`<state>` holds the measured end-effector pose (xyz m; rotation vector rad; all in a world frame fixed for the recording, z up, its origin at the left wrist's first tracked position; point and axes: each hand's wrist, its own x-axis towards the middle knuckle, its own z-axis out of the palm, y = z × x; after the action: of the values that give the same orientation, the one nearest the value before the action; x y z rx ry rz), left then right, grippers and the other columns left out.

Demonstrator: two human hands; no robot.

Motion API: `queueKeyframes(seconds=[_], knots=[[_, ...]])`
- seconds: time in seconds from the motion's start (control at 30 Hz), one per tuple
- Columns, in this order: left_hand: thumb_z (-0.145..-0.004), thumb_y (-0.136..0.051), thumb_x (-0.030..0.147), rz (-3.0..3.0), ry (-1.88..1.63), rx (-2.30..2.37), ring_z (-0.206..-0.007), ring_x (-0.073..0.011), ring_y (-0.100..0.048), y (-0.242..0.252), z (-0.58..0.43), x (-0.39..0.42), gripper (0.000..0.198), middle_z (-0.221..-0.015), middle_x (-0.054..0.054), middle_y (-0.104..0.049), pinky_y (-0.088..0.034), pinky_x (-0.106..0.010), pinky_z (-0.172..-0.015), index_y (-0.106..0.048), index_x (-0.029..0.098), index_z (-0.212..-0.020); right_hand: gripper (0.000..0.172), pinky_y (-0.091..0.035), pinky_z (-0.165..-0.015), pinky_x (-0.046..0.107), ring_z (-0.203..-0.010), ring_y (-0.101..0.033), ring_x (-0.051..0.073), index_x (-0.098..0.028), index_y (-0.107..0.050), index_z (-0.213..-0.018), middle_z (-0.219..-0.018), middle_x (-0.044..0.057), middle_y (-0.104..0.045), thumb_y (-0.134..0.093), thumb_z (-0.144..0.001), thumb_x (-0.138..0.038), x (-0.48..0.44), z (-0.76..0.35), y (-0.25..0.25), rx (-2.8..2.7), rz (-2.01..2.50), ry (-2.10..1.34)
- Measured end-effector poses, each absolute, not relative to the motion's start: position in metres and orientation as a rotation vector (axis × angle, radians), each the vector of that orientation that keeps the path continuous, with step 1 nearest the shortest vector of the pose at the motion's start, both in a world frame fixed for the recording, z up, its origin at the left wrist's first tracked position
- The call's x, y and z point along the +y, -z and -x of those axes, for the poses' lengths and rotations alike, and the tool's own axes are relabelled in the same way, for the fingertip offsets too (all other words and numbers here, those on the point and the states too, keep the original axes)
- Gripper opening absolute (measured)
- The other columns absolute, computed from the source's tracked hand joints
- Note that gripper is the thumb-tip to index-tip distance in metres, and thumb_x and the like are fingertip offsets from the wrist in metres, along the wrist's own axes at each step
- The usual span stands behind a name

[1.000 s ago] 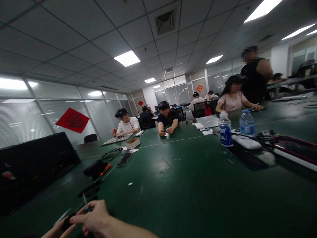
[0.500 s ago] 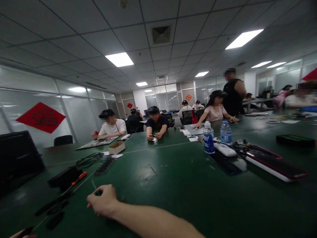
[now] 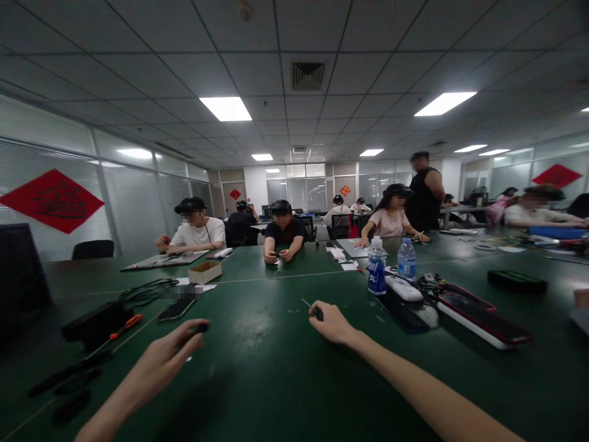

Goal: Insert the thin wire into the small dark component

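Observation:
My left hand [image 3: 172, 347] is raised over the left part of the green table [image 3: 276, 380], its fingers closed on a small black piece [image 3: 201, 328] whose kind I cannot make out. A tiny white bit [image 3: 189, 359] shows just below those fingers. Further right, my right hand [image 3: 334, 322] grips a thin screwdriver [image 3: 317, 313]; its slim shaft points up and left, and the fingers cover most of its dark handle. The two hands are well apart.
At left lie an orange-handled screwdriver [image 3: 126, 326], a black box [image 3: 94, 322], a phone [image 3: 178, 308] and an open cardboard box [image 3: 205, 272]. Two bottles, one a blue-labelled bottle [image 3: 376, 270], stand right, beside phones and a white-and-red device [image 3: 483, 319]. Several people sit opposite.
My left hand has come up from the bottom left corner into view with the black piece. My right hand has moved right and slightly up with the screwdriver. The camera view has levelled.

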<state>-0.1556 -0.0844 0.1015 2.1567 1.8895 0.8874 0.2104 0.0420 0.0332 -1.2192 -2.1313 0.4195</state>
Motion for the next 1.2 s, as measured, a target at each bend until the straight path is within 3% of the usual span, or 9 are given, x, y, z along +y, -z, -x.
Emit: queueKeyframes(seconds=[0.1,0.3,0.47,0.67,0.97,1.2], knots=[[-0.085,-0.035,0.048,-2.362,-0.716,1.597,-0.076,-0.0183,-0.059,-0.101,0.083,-0.046,0.040,-0.089,-0.004,-0.065,-0.044,-0.027,-0.068,-0.056,0.022,-0.108,0.026,-0.043,-0.073,0.026,-0.085,-0.059,0.016,-0.022,-0.057,-0.107,-0.098,0.003,-0.063,-0.048,-0.084,-0.032,0.042,-0.231,-0.023,-2.186,1.287,-0.316],[-0.084,-0.040,0.040,-2.671,-0.423,1.465,-0.071,-0.0184,-0.057,-0.058,-0.016,0.003,0.029,-0.081,-0.006,-0.062,-0.040,-0.028,-0.064,-0.059,0.021,-0.093,0.027,-0.041,-0.079,0.028,-0.090,-0.058,0.018,-0.023,-0.056,-0.108,-0.100,0.004,-0.062,-0.047,-0.085,-0.034,0.040,-0.245,-0.016,-2.369,1.254,-0.165],[-0.089,-0.032,0.036,-2.736,-0.633,1.421,-0.077,-0.0165,-0.056,-0.019,-0.013,0.013,0.031,-0.084,-0.007,-0.060,-0.041,-0.027,-0.072,-0.058,0.018,-0.089,0.029,-0.041,-0.074,0.027,-0.087,-0.057,0.018,-0.022,-0.057,-0.106,-0.099,0.004,-0.061,-0.043,-0.088,-0.040,0.026,-0.235,-0.019,-2.426,1.222,-0.185],[-0.091,-0.029,0.039,-2.560,-0.857,1.371,-0.084,-0.0171,-0.058,-0.011,0.000,0.014,0.035,-0.091,-0.006,-0.062,-0.041,-0.028,-0.077,-0.056,0.019,-0.102,0.042,-0.039,-0.066,0.027,-0.076,-0.058,0.019,-0.022,-0.059,-0.100,-0.084,0.006,-0.063,-0.032,-0.090,-0.052,0.011,-0.219,-0.031,-2.456,1.296,-0.119],[-0.085,-0.047,0.044,-2.460,-0.759,1.301,-0.079,-0.0158,-0.059,-0.008,0.000,0.022,0.036,-0.092,-0.004,-0.065,-0.042,-0.025,-0.071,-0.058,0.019,-0.108,0.058,-0.039,-0.065,0.029,-0.068,-0.059,0.021,-0.021,-0.065,-0.081,-0.073,0.008,-0.063,-0.027,-0.086,-0.064,0.017,-0.225,-0.034,-2.505,1.421,-0.052],[-0.085,-0.048,0.043,-2.492,-0.787,1.224,-0.081,-0.0158,-0.058,-0.006,0.002,0.022,0.034,-0.093,-0.004,-0.065,-0.041,-0.025,-0.072,-0.061,0.019,-0.105,0.062,-0.040,-0.062,0.029,-0.066,-0.058,0.020,-0.020,-0.066,-0.081,-0.074,0.009,-0.063,-0.022,-0.087,-0.065,0.027,-0.231,-0.026,-2.522,1.407,0.015]])
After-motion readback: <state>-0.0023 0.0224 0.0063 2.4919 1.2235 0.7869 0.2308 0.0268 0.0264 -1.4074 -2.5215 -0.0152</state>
